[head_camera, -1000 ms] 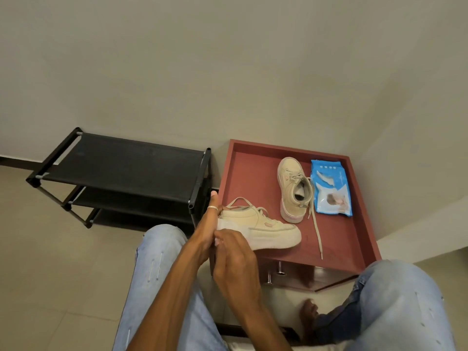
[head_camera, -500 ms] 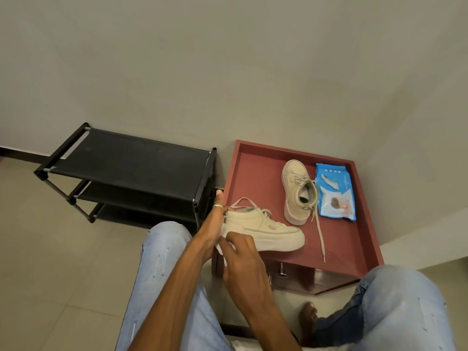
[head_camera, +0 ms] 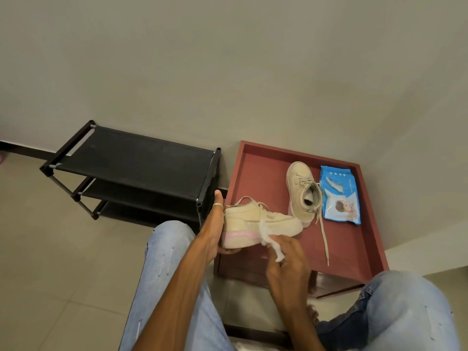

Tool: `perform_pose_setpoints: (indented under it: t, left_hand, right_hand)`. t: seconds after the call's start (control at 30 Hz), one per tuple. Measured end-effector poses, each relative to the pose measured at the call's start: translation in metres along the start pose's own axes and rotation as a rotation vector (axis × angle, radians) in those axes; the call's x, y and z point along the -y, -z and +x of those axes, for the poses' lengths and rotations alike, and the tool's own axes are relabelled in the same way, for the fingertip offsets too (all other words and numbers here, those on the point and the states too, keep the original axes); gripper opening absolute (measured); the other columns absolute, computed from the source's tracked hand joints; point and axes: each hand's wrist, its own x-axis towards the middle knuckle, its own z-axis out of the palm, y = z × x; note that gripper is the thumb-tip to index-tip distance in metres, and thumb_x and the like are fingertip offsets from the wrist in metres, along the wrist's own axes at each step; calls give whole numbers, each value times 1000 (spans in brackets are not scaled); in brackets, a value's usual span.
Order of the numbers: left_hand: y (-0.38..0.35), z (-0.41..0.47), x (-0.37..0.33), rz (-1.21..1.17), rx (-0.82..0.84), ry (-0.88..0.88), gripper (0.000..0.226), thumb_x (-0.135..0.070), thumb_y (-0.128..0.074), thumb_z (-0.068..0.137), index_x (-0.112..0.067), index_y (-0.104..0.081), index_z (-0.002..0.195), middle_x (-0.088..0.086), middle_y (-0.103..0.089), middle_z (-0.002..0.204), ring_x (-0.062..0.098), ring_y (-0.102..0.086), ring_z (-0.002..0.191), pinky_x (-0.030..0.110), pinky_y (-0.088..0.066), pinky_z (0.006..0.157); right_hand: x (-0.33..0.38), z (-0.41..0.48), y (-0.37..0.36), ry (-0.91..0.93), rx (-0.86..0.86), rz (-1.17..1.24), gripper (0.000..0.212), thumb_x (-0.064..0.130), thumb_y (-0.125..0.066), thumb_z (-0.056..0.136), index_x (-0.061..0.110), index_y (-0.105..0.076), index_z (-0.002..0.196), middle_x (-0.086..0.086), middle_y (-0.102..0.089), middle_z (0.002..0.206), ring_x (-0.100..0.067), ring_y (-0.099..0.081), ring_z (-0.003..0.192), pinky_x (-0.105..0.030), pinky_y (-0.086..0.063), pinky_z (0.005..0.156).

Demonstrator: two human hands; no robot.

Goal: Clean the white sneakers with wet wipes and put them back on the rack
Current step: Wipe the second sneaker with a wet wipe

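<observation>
Ok, held sneaker (head_camera: 260, 224) is at the near-left corner of the red tray table (head_camera: 255, 168), toe pointing right. Left hand (head_camera: 214, 234) grips its heel, with the fingers curled under the sole. Right hand (head_camera: 286, 262) pinches a crumpled wet wipe (head_camera: 271, 240) against the pink-streaked sole edge. Small pink mark on the upper is unreadable. Second sneaker (head_camera: 302, 193) lies on the tray, its lace trailing toward the near edge, just beside the blue wipes pack (head_camera: 339, 196). Pack print is too small to read. Black rack (head_camera: 136, 171) stands left of the tray. Left knee hides its lower right corner.
</observation>
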Motion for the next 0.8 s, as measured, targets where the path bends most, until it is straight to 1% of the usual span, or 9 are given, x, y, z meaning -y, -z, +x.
perform_pose_setpoints:
  t: [0.07, 0.13, 0.23, 0.37, 0.43, 0.53, 0.6, 0.7, 0.8]
  left_hand:
    - [-1, -3, -1, 8, 4, -5, 85, -91, -21, 85, -28, -77, 95, 5, -81, 90, 29, -75, 92, 48, -60, 81]
    - [-2, -4, -1, -6, 14, -17, 83, -87, -22, 90, -25, -78, 93, 5, -80, 86, 26, -75, 86, 44, -60, 82]
    - [-2, -5, -3, -24, 45, -48, 80, -78, -26, 96, -16, -77, 94, 10, -80, 84, 21, -75, 74, 35, -60, 69]
    - [-1, -2, -2, -43, 30, -55, 84, -81, -27, 93, -14, -76, 104, 15, -79, 98, 27, -75, 87, 39, -61, 80]
    - [-1, -1, 0, -31, 15, -48, 86, -85, -25, 91, -19, -78, 105, 10, -80, 94, 28, -75, 92, 41, -61, 81]
    - [-3, -4, 1, -9, 0, -4, 89, -93, -21, 83, -28, -78, 103, 7, -80, 97, 30, -74, 95, 49, -60, 83]
    - [-4, -5, 1, 1, -19, -5, 86, -92, -21, 85, -28, -77, 103, 8, -79, 100, 31, -74, 95, 47, -61, 78]
    - [-4, -4, 0, -27, 16, -40, 83, -84, -24, 92, -21, -78, 98, 11, -80, 100, 26, -76, 89, 39, -60, 79]
    - [-2, -6, 0, -120, 64, -43, 81, -77, -29, 96, -13, -77, 93, 13, -80, 91, 24, -78, 77, 37, -58, 76]
  right_hand:
    - [5, 7, -1, -27, -15, 34, 32, -7, -69, 84, 7, -71, 112, -2, -64, 105, -14, -61, 97, -5, -43, 86]
    - [13, 3, -10, 68, 69, -8, 34, -4, -68, 85, 10, -70, 117, 0, -62, 109, -12, -59, 100, -14, -48, 87]
    - [27, -13, -32, 243, 227, -103, 36, 5, -54, 87, 13, -68, 119, -3, -58, 117, -15, -54, 105, -22, -49, 86]
    - [32, -10, -34, 333, 260, -118, 38, 13, -43, 86, 9, -70, 112, -6, -60, 114, -16, -54, 101, -19, -48, 77]
    - [16, -4, -28, 256, 210, -76, 37, 5, -46, 84, 5, -71, 112, -6, -61, 111, -17, -56, 101, -20, -49, 84]
    - [-12, 7, -17, 19, 115, -51, 42, 0, -49, 79, 7, -70, 115, -5, -62, 110, -23, -62, 100, -18, -47, 88]
    - [-16, 7, -16, -3, 108, -45, 44, -1, -50, 78, 8, -69, 117, -4, -63, 111, -22, -62, 101, -18, -47, 88]
    - [11, -4, -29, 136, 182, -23, 35, 2, -55, 86, 9, -70, 117, -2, -62, 114, -15, -59, 104, -24, -51, 89]
    - [33, -19, -38, 349, 284, -46, 31, 18, -50, 91, 6, -71, 111, -3, -64, 110, -14, -57, 102, -19, -48, 88]
